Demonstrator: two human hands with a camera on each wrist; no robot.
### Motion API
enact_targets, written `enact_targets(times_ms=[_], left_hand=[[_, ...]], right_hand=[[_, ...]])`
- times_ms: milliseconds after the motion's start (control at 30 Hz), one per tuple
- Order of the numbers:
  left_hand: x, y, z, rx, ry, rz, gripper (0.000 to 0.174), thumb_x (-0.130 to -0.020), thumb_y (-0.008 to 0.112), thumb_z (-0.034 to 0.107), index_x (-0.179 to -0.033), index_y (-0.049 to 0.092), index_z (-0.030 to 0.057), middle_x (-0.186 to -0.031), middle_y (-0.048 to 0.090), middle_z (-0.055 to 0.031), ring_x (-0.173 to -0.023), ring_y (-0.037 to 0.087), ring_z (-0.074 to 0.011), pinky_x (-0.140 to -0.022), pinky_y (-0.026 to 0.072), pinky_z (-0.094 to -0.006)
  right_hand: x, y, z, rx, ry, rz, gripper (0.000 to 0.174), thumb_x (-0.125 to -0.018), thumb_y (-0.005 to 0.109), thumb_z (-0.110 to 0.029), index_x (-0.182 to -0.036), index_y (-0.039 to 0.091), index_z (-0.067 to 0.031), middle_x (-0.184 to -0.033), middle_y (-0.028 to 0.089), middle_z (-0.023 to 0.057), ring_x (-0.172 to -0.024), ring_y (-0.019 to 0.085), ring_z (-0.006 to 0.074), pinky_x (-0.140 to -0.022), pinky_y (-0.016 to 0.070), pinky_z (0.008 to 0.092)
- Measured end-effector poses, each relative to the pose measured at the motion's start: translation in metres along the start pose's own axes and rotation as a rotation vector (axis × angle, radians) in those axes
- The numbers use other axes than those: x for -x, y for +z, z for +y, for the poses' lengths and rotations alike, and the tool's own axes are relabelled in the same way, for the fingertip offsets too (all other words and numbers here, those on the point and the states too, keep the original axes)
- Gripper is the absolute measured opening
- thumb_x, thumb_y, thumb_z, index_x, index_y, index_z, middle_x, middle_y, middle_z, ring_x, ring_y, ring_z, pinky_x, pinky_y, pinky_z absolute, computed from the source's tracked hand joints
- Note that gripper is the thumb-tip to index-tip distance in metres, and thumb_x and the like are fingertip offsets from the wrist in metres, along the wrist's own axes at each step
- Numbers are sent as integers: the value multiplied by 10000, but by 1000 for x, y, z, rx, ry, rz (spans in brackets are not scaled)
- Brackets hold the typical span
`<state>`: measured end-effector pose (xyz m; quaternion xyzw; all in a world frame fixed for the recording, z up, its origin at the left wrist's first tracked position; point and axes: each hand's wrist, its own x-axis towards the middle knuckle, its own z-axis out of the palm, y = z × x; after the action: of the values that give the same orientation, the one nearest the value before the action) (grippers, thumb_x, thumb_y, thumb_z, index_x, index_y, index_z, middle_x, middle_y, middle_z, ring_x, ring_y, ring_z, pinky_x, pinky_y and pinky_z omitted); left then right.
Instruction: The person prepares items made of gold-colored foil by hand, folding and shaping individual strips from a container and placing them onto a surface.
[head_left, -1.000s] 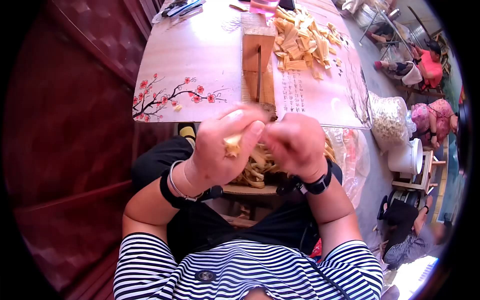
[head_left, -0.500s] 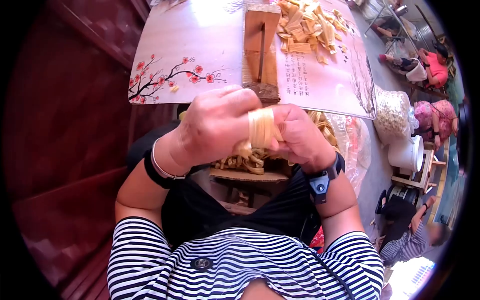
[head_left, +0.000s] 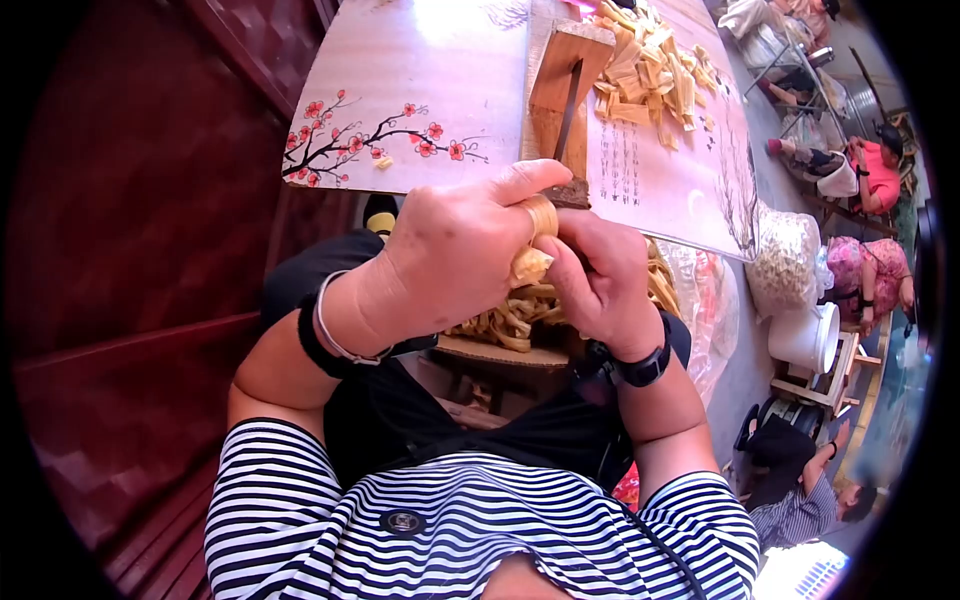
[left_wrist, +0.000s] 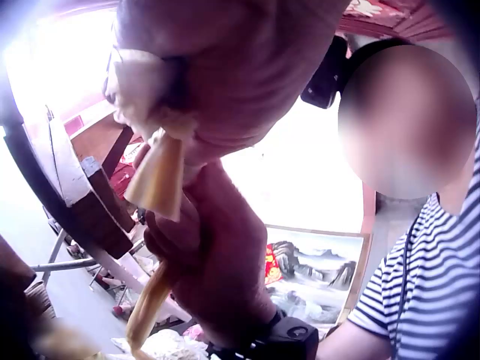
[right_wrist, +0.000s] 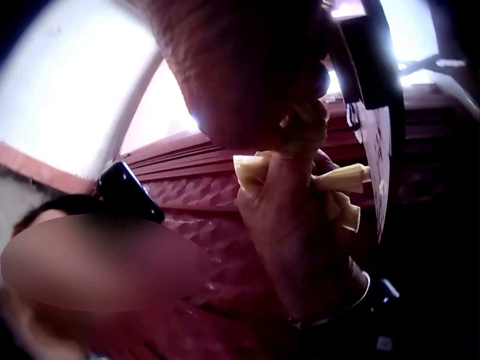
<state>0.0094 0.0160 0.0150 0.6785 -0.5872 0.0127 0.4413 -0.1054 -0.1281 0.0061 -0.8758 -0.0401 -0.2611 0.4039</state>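
Both hands are raised in front of the chest, just short of the table's near edge. My left hand point(head_left: 445, 245) grips a folded pale yellow strip point(head_left: 541, 216), its index finger reaching out over the wrapped part. A cut end of the strip point(left_wrist: 159, 178) flares out below that hand in the left wrist view. My right hand point(head_left: 612, 275) is close against it, thumb bent beside the cut end, fingers curled round the strip's other part. A long tail point(left_wrist: 148, 304) hangs below the right hand. In the right wrist view, strip ends point(right_wrist: 341, 178) stick out around the left hand.
On the table point(head_left: 400, 80) stands a wooden block point(head_left: 568, 75) with a dark metal bar. A pile of cut yellow pieces point(head_left: 650, 75) lies to its right. Long strips point(head_left: 510, 325) fill a container below the hands. A white bucket point(head_left: 805, 335) and seated people are at the right.
The hands have turned the strip about between them. Its wrapped band faced up half a second ago; now a cut end shows below the left hand, whose index finger has stretched out.
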Motion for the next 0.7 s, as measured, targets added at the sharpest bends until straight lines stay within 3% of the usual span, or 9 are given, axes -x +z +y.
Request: enact_targets(times_ms=[100,233,267,367,400,500,533,633,700], left_hand=[[1,4,-2,-26,68,9,106,-742,682,-21,-836,645,-54,-1071,657,-152,-790,689,-255,-677,555,-315],[-10,-4,-8,250,185,151,30,-765,637,-55,-791,630,-70,-1028,651,-159,-734,671,-198,-635,544,-301],[-10,-16,-4,336,107,123,53,-816,583,-57,-786,625,-67,-1026,648,-170,-694,635,-143,-591,515,-269],[-8,-25,-5,662,-160,264,88,-862,553,-31,-820,618,-72,-1021,645,-175,-664,593,-101,-574,490,-231],[-7,-19,-9,677,-147,293,106,-904,560,24,-889,632,-52,-1009,653,-147,-671,577,-75,-564,464,-202],[-3,-21,-11,879,-404,169,112,-897,621,79,-934,652,-23,-962,662,-101,-684,571,-66,-573,456,-205],[-4,-12,-18,862,-350,136,145,-876,674,116,-961,654,-1,-900,654,-53,-692,569,-62,-573,448,-213],[-8,-12,-10,953,-364,-164,150,-856,683,103,-952,636,-2,-814,634,-39,-691,577,-69,-572,453,-213],[-2,-8,-9,968,-460,-86,94,-839,668,68,-891,618,7,-743,612,-13,-673,566,-57,-572,442,-204]], right_hand=[[1,-7,-4,-27,350,-127,213,-894,624,-190,-844,633,17,-623,581,84,-509,535,151,-511,445,298],[3,-10,-7,-664,691,-184,368,-993,482,-285,-814,647,-9,-595,541,-8,-491,407,54,-457,323,223],[4,-18,-7,-735,684,-299,414,-1009,457,-335,-814,643,-21,-582,501,-27,-474,346,51,-450,253,203],[11,-16,8,-1151,678,-296,450,-997,472,-395,-807,626,-17,-560,446,-30,-467,323,55,-444,231,205],[10,-17,8,-1202,682,-310,484,-984,478,-439,-798,612,-13,-552,407,-36,-470,306,60,-449,222,213],[7,-13,8,-1209,781,-213,441,-981,502,-402,-798,624,-19,-564,438,-35,-482,327,53,-462,243,206],[6,-11,6,-1148,789,-215,414,-974,521,-382,-795,628,-24,-571,449,-37,-488,336,49,-468,249,203],[0,-12,-3,-988,847,-230,337,-953,573,-325,-793,644,-37,-590,482,-43,-505,358,38,-481,266,195],[-4,-19,-11,-914,929,-247,288,-938,603,-292,-799,658,-45,-600,501,-49,-512,366,32,-487,275,191]])
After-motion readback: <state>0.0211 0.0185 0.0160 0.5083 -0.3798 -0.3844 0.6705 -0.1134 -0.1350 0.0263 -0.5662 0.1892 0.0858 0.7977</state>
